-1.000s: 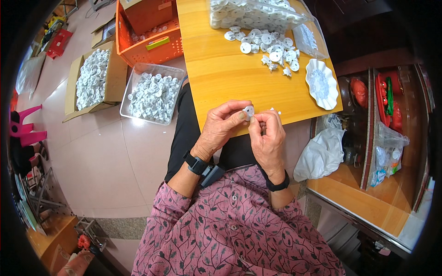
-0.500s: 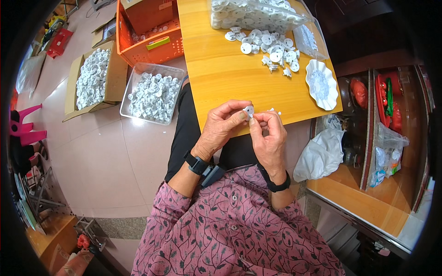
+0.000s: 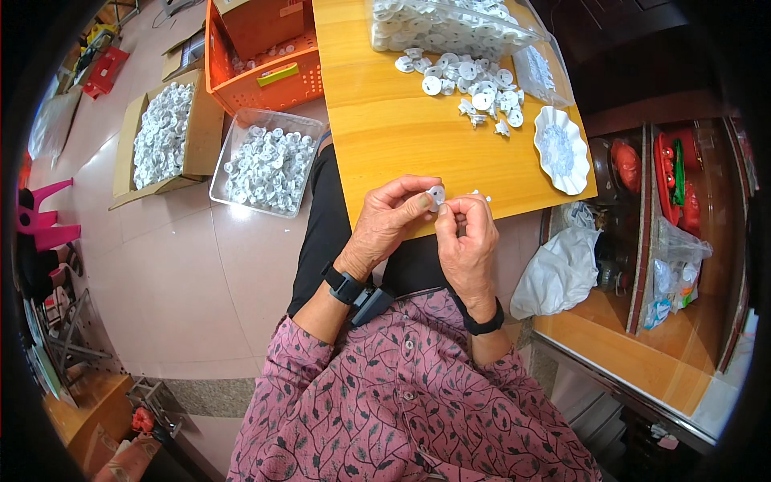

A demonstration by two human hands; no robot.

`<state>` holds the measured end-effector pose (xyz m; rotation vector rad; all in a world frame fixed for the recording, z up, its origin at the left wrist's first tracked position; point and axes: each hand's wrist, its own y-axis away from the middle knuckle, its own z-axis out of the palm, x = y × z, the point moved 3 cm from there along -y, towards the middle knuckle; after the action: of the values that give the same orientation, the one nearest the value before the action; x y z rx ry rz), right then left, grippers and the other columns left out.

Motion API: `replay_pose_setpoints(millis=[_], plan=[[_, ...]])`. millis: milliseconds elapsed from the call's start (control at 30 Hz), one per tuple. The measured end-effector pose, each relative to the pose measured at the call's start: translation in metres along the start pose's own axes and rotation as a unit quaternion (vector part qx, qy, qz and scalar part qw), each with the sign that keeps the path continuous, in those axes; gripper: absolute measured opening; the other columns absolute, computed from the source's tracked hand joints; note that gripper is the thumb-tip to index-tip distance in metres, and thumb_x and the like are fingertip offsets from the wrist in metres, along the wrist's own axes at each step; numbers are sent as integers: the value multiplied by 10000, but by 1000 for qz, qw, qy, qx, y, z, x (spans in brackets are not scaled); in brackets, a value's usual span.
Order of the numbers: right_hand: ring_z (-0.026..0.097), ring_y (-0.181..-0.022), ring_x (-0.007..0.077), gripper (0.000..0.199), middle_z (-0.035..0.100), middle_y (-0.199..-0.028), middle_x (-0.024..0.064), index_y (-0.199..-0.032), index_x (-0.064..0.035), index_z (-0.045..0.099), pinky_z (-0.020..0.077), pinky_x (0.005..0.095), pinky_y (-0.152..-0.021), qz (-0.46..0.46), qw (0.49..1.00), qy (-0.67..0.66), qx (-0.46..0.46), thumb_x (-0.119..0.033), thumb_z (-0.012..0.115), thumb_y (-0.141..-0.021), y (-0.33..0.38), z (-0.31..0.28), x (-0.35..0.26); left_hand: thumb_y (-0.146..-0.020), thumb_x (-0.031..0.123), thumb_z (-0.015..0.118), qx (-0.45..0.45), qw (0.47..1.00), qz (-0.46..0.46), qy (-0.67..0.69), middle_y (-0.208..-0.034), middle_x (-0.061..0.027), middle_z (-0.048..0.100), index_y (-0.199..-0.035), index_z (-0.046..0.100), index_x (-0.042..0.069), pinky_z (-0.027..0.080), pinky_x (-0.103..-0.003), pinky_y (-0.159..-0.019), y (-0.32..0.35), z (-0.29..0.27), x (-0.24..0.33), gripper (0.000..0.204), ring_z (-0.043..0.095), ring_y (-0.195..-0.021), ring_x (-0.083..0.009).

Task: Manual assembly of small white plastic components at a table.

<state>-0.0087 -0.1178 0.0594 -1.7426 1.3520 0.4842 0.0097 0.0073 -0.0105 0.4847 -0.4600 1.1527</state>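
Left hand (image 3: 391,218) curled, thumb and forefinger pinching a small white disc (image 3: 435,195) at the near edge of the yellow table (image 3: 393,128). Right hand (image 3: 467,237) curled close too, fingertips pressed onto the same disc from the other side; hands touching, held just above the table edge. Black band on each wrist.

Compared with a second ago: hardly any change, disc kept between both hands at the same spot, fingers shifted only slightly.

On the table, far side: clear plastic box (image 3: 450,28) packed with white discs, loose pile of discs (image 3: 470,80) spilled just before it, scalloped white dish (image 3: 560,150) with tiny pale bits at the right. On the floor to the left: clear tub (image 3: 267,163) full of white discs, cardboard box (image 3: 166,136) holding more, orange crate (image 3: 265,52) behind them. White plastic bag (image 3: 558,273) below the table's right corner.
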Motion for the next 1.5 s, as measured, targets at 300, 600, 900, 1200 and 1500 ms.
replay_pose_setpoints(millis=[300,600,900,1200,1500], plan=[[602,-639,217,142,551,-866,126,-926,-1,528,519,308,-555,-28,1000,12,2,45,637,-846,-2,2,0,-938,95,639,14,1000,6,-18,-1038,-50,649,-1200,629,10,543,-262,-802,-1,2,1,275,610,-854,-99],[593,-641,227,133,543,-855,126,-919,-3,523,504,320,-560,-33,999,33,1,40,629,-852,-1,2,-2,-943,93,631,19,999,15,-45,-997,-34,644,-1196,630,7,534,-246,-784,-1,3,1,266,598,-834,-87],[584,-606,216,115,546,-807,109,-878,-12,527,486,321,-542,19,1000,13,-15,21,633,-848,0,3,-3,-941,93,639,7,999,39,-35,-1000,-34,654,-1168,645,-12,497,-212,-760,1,3,2,250,579,-851,-78],[579,-599,206,114,549,-802,106,-873,-9,532,481,314,-541,-19,1000,22,-8,36,633,-845,-3,6,-7,-941,102,642,-10,998,58,3,-997,-31,658,-1157,651,-9,486,-208,-738,1,0,1,243,580,-847,-76],[559,-606,108,93,613,-741,70,-837,8,575,462,267,-547,116,988,-102,-27,-21,658,-866,-1,0,-3,-937,117,649,7,999,45,-4,-976,-27,669,-1178,655,1,483,-195,-702,5,5,8,267,581,-806,-61]])
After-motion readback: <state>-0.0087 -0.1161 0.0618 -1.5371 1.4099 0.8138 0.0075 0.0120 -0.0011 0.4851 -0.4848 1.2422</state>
